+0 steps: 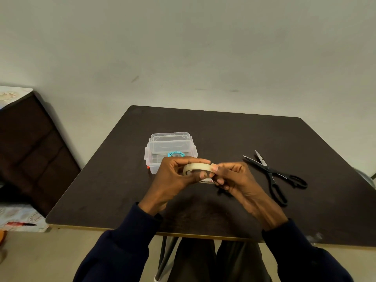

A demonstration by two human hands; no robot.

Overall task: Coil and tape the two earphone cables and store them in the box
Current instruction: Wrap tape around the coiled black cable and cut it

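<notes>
Head view: both hands meet just in front of the box [151,159], raised above the table [114,180]. The left hand [173,178] grips the tape roll [196,166] with fingers curled over its top and the thumb beneath. The right hand [234,178] pinches the roll's rim on the side away from the box's left wall, thumb tip on the outer band, as if hunting for the free end; whether any tape has lifted cannot be told.

The box is clear plastic and open, with its lid [170,137] at its far side. Inside lies a teal earphone cable [176,154], already coiled. A small pale thing with red on it [206,181] shows under the hands, on the near side of the box; it may be the second cable, but too little shows to say. Black scissors [272,174] lie well to the right of the box, blades apart.

The roll looks light and stiff, a thin ring that is best steadied through its core and across its flat sides while a nail lifts the end. The tape itself is likely thin and sticky, and prone to fold on itself. A cable of this kind is probably light, soft and springy, so a coil wants pinching across all its loops at one spot while tape goes round.
</notes>
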